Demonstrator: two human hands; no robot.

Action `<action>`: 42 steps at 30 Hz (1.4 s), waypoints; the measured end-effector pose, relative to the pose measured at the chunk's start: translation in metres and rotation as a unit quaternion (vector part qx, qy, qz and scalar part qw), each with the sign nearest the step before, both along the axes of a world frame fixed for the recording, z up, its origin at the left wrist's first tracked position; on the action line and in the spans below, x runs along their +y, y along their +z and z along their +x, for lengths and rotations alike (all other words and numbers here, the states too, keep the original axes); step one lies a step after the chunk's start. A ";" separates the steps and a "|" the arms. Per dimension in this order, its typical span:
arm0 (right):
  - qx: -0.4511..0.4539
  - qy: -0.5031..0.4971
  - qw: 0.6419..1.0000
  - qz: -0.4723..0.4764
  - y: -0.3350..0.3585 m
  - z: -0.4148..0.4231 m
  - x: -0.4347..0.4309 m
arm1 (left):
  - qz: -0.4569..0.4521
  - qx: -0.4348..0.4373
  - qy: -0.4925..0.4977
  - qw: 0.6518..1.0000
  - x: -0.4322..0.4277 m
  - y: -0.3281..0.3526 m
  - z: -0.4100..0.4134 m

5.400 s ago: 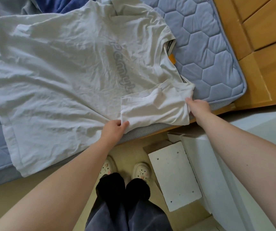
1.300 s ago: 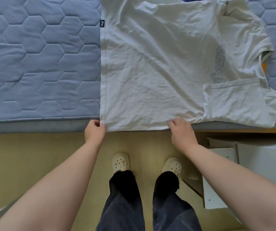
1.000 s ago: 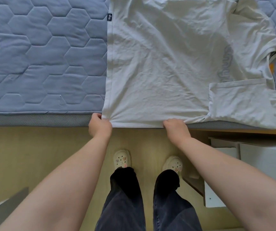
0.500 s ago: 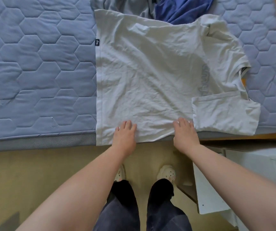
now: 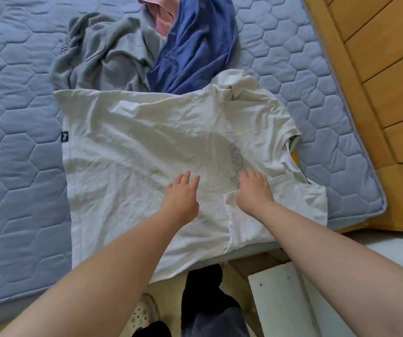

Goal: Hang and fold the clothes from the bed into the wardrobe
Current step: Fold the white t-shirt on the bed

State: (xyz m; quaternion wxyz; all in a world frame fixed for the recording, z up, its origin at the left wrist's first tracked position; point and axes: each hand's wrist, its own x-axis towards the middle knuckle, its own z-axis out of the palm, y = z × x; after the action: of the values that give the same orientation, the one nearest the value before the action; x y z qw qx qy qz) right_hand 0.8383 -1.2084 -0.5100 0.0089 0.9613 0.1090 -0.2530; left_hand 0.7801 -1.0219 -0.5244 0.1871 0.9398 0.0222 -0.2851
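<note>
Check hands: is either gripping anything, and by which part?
Nothing is gripped. The left hand and right hand lie flat with fingers straight on the white T-shirt, the right at the folded sleeve.

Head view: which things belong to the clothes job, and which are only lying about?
Job: white T-shirt, flat under left hand and right hand; grey garment, blue garment, pink garment heaped behind it; mattress.
Lying about: white panel on the floor; wooden frame.

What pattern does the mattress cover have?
Quilted hexagons on the blue-grey mattress cover, clearest in the head view.
</note>
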 end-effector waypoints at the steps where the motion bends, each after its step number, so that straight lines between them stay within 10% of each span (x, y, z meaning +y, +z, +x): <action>1: 0.006 -0.017 1.000 -0.001 -0.002 0.019 -0.010 | 0.004 0.015 -0.006 1.000 -0.011 -0.003 0.017; 10: -0.102 -0.270 0.949 0.124 -0.035 0.175 -0.104 | 0.041 0.189 0.058 0.979 -0.080 -0.053 0.114; 14: 0.034 -0.381 0.904 0.190 -0.055 0.217 -0.117 | 0.048 0.194 0.045 0.979 -0.076 -0.067 0.106; 23: -0.047 -0.371 0.925 0.065 -0.054 0.249 -0.149 | 0.049 0.249 -0.038 0.967 -0.046 -0.064 0.115; 28: -0.116 -0.155 0.981 0.020 -0.048 0.251 -0.112 | 0.083 0.269 -0.076 0.957 -0.047 -0.049 0.128; 35: -0.105 -0.031 0.984 0.138 -0.040 0.262 -0.035 | 0.081 -0.219 -0.052 0.971 -0.042 -0.009 0.209; 42: -0.069 -0.046 0.981 0.173 -0.041 0.315 0.035 | 0.053 -0.082 0.115 0.989 0.002 -0.050 0.245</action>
State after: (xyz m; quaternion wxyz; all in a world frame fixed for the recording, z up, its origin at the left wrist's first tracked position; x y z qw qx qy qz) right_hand 1.1534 -1.1733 -0.5511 -0.1617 0.9674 0.1062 -0.1631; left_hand 1.0255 -1.0204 -0.5743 0.1694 0.9598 0.1298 -0.1824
